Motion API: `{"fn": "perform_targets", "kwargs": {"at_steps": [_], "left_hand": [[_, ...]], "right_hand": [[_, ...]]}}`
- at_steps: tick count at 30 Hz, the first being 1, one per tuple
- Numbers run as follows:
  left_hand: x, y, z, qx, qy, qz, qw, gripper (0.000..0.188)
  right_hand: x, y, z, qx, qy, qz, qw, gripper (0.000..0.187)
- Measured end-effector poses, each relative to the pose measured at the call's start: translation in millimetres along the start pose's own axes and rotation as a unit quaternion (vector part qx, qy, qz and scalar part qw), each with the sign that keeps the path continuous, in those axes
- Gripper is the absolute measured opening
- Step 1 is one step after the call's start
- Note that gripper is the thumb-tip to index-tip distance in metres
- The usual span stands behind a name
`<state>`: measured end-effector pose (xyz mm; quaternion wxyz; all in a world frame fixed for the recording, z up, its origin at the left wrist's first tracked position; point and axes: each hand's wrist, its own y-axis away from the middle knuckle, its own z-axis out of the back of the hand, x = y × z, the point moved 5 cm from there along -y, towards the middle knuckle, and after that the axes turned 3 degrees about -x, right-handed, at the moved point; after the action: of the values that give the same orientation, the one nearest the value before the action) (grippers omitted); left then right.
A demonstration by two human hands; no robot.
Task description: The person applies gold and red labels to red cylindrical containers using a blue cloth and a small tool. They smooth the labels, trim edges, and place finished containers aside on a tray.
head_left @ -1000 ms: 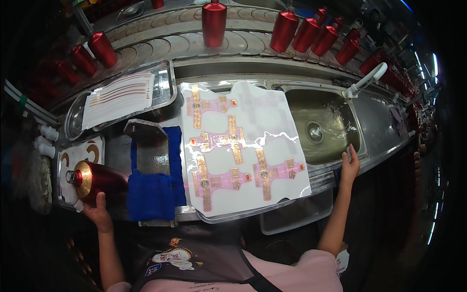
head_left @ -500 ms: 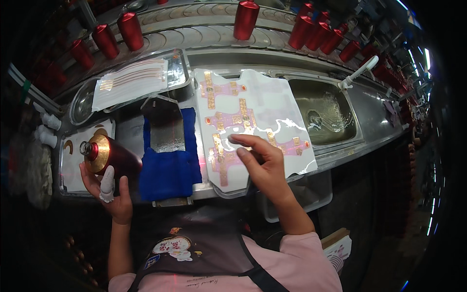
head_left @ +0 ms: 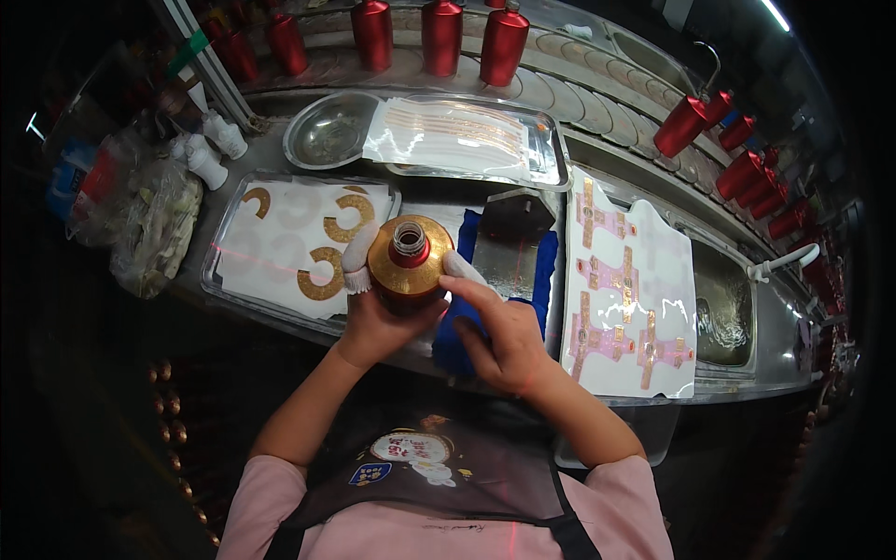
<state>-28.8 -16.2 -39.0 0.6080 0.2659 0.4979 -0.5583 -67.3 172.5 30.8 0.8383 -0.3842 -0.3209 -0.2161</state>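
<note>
"So, where to look for the bottle (head_left: 408, 271)?"

"Between both hands, held upright at the front of the counter (head_left: 418, 207), with mouth facing up and gold covering the shoulder."

"And doing what on the left?"

"Clasping the lower body with the left hand (head_left: 381, 322), fingers wrapped round, a white-covered one set against the bottle's left side."

"On the right?"

"Touching the gold shoulder with a fingertip of the right hand (head_left: 504, 336), bent, thumb apart from forefinger. Cannot tell whether gripping or only resting."

"And round about?"

"Look left for a tray (head_left: 213, 250), bearing a white sheet with gold arcs (head_left: 297, 245). Look right for blue cloth (head_left: 549, 266) about a metal stand (head_left: 509, 261), then for a sheet of pink-and-gold labels (head_left: 621, 289), then for a sink (head_left: 721, 347). At the back, see red bottles (head_left: 441, 39) standing on a conveyor (head_left: 560, 101)."
</note>
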Motion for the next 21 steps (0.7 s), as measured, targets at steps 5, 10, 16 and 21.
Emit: {"fn": "perform_targets", "kwargs": {"at_steps": [5,10,16,21], "left_hand": [[-23,-12,4,0.014,0.038,-0.061,0.997,0.107],[-73,-27,22,-0.033,0.132,-0.113,0.984,0.102],[-87,-33,-43,0.141,0.284,0.092,0.944,0.079],[-58,-41,-88,0.145,0.205,0.154,0.956,0.077]], "right_hand": [[-27,2,11,-0.069,-0.121,-0.166,0.976,0.043],[-27,28,21,-0.012,-0.131,-0.263,0.956,0.047],[-1,81,35,0.024,0.107,-0.073,0.991,0.107],[-14,108,33,0.017,0.146,-0.126,0.981,0.115]]}}
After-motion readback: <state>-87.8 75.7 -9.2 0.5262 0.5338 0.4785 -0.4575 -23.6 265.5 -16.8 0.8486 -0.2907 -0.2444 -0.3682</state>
